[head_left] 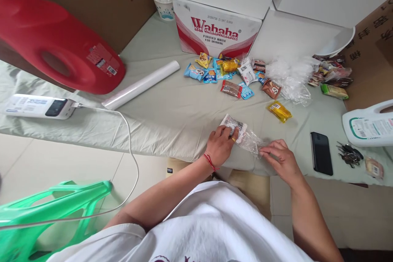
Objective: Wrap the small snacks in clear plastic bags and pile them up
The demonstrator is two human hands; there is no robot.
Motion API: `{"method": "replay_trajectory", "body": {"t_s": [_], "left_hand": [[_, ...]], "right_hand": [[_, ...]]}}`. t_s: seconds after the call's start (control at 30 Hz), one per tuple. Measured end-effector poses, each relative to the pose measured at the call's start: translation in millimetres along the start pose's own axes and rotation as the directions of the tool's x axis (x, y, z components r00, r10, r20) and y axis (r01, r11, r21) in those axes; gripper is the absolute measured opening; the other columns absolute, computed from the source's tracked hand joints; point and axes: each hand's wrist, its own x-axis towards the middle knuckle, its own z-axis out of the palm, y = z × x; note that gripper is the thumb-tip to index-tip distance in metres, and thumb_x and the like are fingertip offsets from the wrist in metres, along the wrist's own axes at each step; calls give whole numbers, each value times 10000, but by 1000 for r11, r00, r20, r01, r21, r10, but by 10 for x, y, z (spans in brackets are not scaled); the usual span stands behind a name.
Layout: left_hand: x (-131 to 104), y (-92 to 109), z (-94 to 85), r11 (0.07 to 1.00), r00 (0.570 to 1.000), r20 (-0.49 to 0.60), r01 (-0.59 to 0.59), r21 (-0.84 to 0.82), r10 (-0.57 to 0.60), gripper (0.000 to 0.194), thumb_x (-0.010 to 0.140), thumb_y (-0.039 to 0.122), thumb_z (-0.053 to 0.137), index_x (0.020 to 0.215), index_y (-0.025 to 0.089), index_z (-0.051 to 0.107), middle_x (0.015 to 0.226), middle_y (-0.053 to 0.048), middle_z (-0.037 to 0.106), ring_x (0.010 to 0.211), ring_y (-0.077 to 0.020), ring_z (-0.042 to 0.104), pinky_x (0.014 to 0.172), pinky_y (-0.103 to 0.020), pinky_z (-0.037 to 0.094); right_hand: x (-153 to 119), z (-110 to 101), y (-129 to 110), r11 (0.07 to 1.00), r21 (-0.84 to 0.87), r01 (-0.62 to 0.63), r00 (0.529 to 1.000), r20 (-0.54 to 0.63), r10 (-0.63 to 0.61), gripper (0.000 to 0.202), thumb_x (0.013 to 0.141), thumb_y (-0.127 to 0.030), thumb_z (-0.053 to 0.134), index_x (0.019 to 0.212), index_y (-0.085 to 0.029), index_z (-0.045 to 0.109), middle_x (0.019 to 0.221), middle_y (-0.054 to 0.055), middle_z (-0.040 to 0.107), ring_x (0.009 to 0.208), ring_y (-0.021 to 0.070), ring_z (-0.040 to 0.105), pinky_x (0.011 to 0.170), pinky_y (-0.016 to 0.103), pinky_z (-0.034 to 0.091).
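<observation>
A small wrapped snack (231, 124) lies inside a clear plastic bag (250, 141) near the front edge of the cloth-covered table. My left hand (220, 144), with a red string on its wrist, presses its fingers over the snack and holds it. The bag's other end stretches to the right, where my right hand (281, 157) pinches it between thumb and fingers. Beyond my hands sits a yellow packet (279, 111), and farther back several colourful snack packets (231, 89) are scattered.
Clear bags (290, 75) are heaped at the back right, beside more snacks (334, 91). A phone (321, 153), keys (350, 154) and a white bottle (368, 126) are at the right. A plastic roll (143, 85), red jug (80, 57) and cabled power bank (39, 106) are left.
</observation>
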Motion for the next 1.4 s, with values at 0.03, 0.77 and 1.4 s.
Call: {"method": "replay_trajectory", "body": {"t_s": [0.03, 0.77, 1.4], "left_hand": [[-1, 1, 4, 1000, 1000, -2, 2, -5, -2, 452, 1067, 221, 468, 1505, 268, 570, 1283, -139, 681, 1259, -271, 569, 871, -360, 515], [-38, 25, -58, 999, 997, 66, -37, 11, 36, 483, 1058, 201, 449, 1525, 288, 535, 1324, -141, 672, 1292, -279, 556, 824, -379, 483], [145, -286, -116, 827, 872, -67, 431, -360, -484, 358, 1017, 346, 531, 1200, 111, 729, 1521, -222, 573, 1531, -428, 382, 1221, -656, 342]], "right_hand": [[-94, -23, 46, 1000, -17, 3, 999, 39, -2, 319, 989, -524, 608, 924, -306, 831, 840, 75, 725, 900, 264, 590, 848, 436, 508], [318, 62, -362, 910, 87, -405, 913, 79, 399, 322, 894, -554, 599, 805, -246, 574, 681, -16, 579, 602, 164, 542, 606, 290, 423], [1043, 742, -677, 990, 39, -137, 990, -39, 139, 248, 1002, -438, 404, 925, -242, 536, 800, 36, 649, 729, 203, 573, 714, 310, 404]]}}
